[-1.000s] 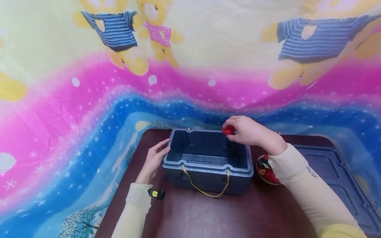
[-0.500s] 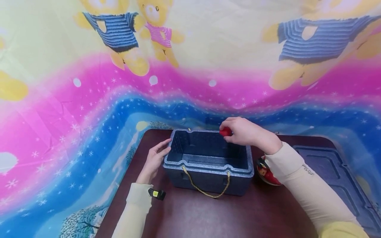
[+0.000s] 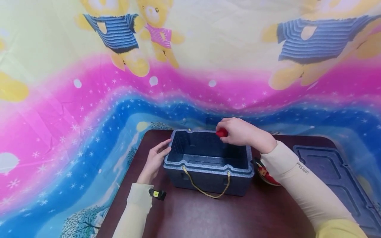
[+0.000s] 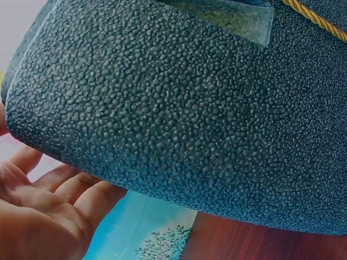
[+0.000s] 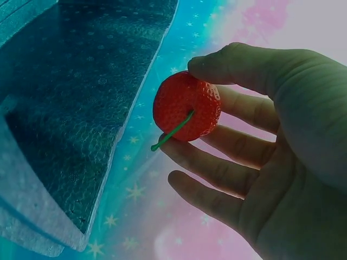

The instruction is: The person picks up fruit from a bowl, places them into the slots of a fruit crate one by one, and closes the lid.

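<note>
My right hand [image 3: 239, 131] pinches a small red toy fruit [image 5: 187, 106] between thumb and fingers. It is round, dimpled, with a thin green stem; its exact kind I cannot tell. In the head view the fruit is over the back right part of a dark foam box [image 3: 208, 180], whose inside shows nothing lying on the visible floor. My left hand [image 3: 153, 162] touches the box's left edge with its fingertips, fingers fairly straight. The left wrist view has that hand [image 4: 49, 206] along the box's pebbled wall.
A round bowl [image 3: 269, 181] with red things stands right of the box, partly behind my right sleeve. The dark box lid [image 3: 333, 175] lies at the table's right side. A gold rope handle [image 3: 205, 193] hangs on the box's front. Printed cloth [image 3: 208, 96] backs the table [image 3: 193, 215].
My right hand has moved a little to the left with the red toy fruit, further over the box. The left hand stays at the box's edge.
</note>
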`<state>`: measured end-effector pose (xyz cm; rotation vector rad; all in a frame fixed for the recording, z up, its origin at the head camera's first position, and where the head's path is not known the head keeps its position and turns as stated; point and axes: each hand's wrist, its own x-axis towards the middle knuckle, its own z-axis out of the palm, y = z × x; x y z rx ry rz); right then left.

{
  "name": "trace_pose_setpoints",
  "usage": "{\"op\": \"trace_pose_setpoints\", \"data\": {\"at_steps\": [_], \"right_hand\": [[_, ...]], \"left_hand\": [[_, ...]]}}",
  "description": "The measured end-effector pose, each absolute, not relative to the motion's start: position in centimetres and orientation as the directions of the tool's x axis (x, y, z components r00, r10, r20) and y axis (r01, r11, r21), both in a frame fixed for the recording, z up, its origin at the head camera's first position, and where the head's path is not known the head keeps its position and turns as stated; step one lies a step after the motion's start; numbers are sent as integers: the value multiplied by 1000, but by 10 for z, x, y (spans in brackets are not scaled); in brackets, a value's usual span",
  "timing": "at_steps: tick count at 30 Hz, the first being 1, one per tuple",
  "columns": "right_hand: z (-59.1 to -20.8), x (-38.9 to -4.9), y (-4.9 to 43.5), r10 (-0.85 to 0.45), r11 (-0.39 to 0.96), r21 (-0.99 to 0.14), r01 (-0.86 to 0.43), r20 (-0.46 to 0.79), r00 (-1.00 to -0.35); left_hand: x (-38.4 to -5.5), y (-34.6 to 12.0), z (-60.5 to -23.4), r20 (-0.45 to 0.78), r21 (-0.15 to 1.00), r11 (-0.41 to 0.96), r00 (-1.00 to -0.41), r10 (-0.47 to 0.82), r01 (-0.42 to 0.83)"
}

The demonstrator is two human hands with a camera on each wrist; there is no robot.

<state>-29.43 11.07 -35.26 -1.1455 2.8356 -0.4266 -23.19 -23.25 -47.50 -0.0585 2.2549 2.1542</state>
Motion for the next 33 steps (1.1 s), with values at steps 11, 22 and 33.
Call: {"op": "trace_pose_setpoints", "data": {"at_steps": [11, 22, 33], "right_hand": [[-352, -295, 106, -700, 681, -262, -684, 39, -713], [-357, -295, 103, -710, 676, -268, -686, 10, -704], [-356, -293, 104, -694, 698, -253, -670, -11, -720]], "left_hand": [[-232, -232, -474, -33, 999, 27, -999, -4, -33], [-233, -232, -475, -43, 998, 39, -999, -2, -43], [-231, -233, -475, -36, 999, 33, -999, -5, -36]]}}
